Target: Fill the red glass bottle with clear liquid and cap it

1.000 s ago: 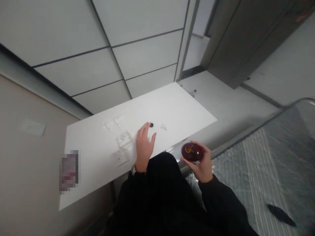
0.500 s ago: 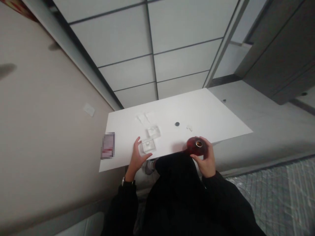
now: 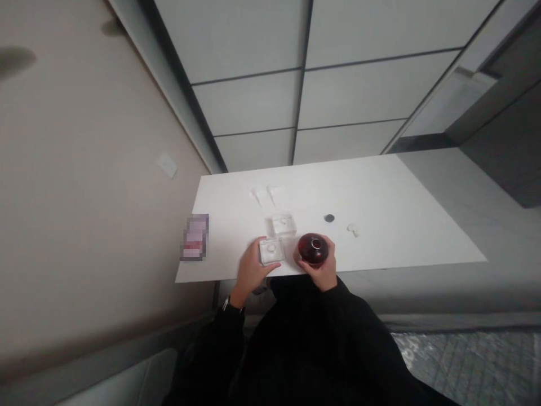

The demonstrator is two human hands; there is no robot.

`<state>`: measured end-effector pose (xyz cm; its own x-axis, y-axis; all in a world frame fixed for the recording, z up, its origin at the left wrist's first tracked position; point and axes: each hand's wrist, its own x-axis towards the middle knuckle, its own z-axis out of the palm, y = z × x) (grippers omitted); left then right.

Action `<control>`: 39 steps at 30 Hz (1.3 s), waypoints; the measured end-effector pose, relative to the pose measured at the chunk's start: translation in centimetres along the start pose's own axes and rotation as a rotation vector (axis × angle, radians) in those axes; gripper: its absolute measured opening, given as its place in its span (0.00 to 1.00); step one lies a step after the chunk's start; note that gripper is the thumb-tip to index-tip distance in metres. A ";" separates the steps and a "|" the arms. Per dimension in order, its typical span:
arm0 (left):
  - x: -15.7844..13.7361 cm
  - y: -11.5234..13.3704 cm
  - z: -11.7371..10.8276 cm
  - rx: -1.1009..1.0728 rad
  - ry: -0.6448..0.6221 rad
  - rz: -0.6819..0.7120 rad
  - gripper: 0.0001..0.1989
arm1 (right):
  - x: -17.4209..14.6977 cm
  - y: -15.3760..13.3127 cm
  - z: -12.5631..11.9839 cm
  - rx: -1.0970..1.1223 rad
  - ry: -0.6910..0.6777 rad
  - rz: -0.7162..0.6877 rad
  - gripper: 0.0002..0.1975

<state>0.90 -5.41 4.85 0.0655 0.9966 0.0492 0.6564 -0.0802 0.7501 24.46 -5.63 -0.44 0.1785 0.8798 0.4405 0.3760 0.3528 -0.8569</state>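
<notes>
Over the last second the work has drawn together at the near edge of the white table (image 3: 401, 225): the right hand (image 3: 319, 260) has brought the round red bottle (image 3: 310, 255) in from beyond that edge, and the left hand (image 3: 253, 262) has left the small black disc (image 3: 329, 218) for the near clear container (image 3: 271, 251). Take that container as the centre of a clock, with 12 o'clock towards the panelled doors (image 3: 249, 104). The left hand wraps it from 9 o'clock, fingers on the far side and thumb along the near side, and seems to be gripping it. The bottle sits at 3 o'clock, just beside it, clasped between the right thumb and fingers, its mouth uncovered and facing up; whether its base touches the table cannot be told. That means both hands are now occupied, with bottle and container side by side. The far clear container (image 3: 284, 224) lies untouched at 1 o'clock. Near 12 o'clock are 2 slim clear pieces (image 3: 271, 194), their shape too faint to name. The disc lies at 2 o'clock, with a small whitish piece (image 3: 352, 229) farther out, nearer 3.
</notes>
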 end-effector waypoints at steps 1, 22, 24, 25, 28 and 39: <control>0.0 0.1 0.0 -0.001 0.000 -0.018 0.38 | -0.1 0.0 0.1 -0.014 -0.012 0.009 0.41; -1.2 2.4 -5.8 0.008 0.087 0.056 0.37 | 0.8 -1.0 -0.1 -0.163 -0.351 -0.031 0.44; -1.2 3.4 -7.1 0.071 0.085 0.101 0.39 | 0.8 -1.2 -0.1 -0.167 -0.351 -0.037 0.44; -1.2 3.9 -7.7 0.105 0.080 0.124 0.40 | 0.7 -1.3 -0.1 -0.170 -0.351 -0.037 0.44; -0.8 5.1 -9.1 0.195 0.061 0.176 0.42 | 0.6 -1.5 0.0 -0.176 -0.353 -0.018 0.46; 1.1 7.9 -10.0 0.350 -0.006 0.198 0.45 | 0.7 -1.8 0.0 -0.201 -0.365 0.084 0.42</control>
<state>-1.38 -4.81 17.40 0.2205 0.9612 0.1657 0.8467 -0.2730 0.4568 23.94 -5.64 1.43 -0.1039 0.9708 0.2164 0.5504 0.2373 -0.8005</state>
